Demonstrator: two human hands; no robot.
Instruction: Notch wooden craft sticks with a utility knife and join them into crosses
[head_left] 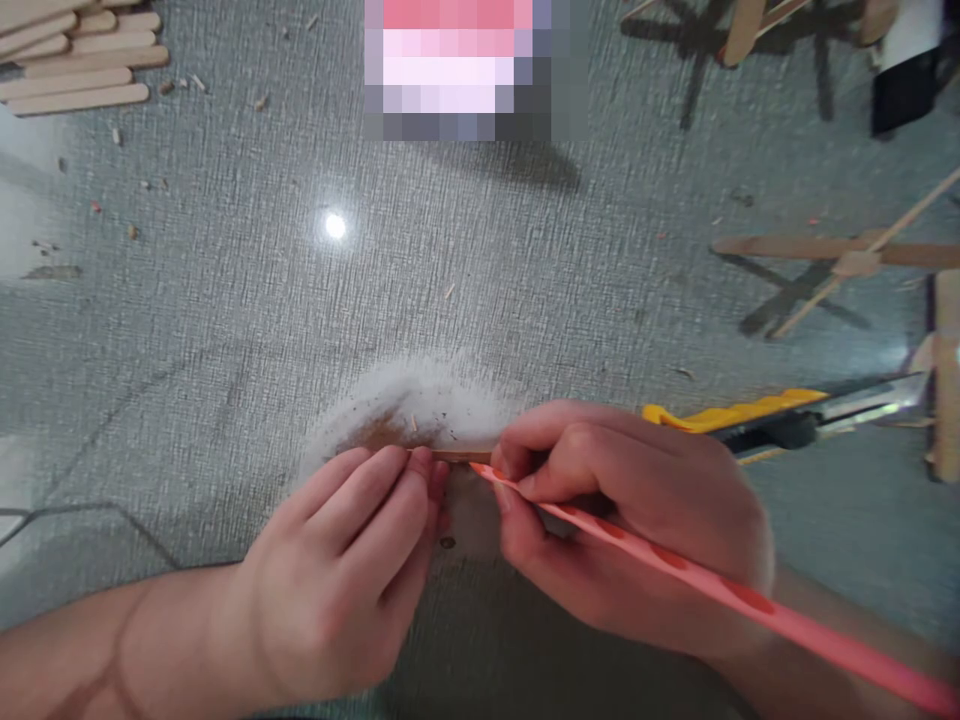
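Observation:
In the head view, my left hand (352,570) pinches a thin wooden craft stick (457,456), which is turned on its edge so only a narrow strip shows. My right hand (630,530) grips a pink pencil (667,565) with darker spots along it. The pencil's tip meets or nearly meets the stick between my two hands, and the long end slants down to the lower right. My right fingertips are also close to the stick's right end; whether they press on it is hidden.
A yellow and black utility knife (772,420) lies right of my right hand, blade showing. Craft sticks (90,75) are piled at the upper left. Crossed-stick pieces (859,262) stand at the right. A pale, scuffed patch (450,390) and wood scraps mark the grey table (225,300).

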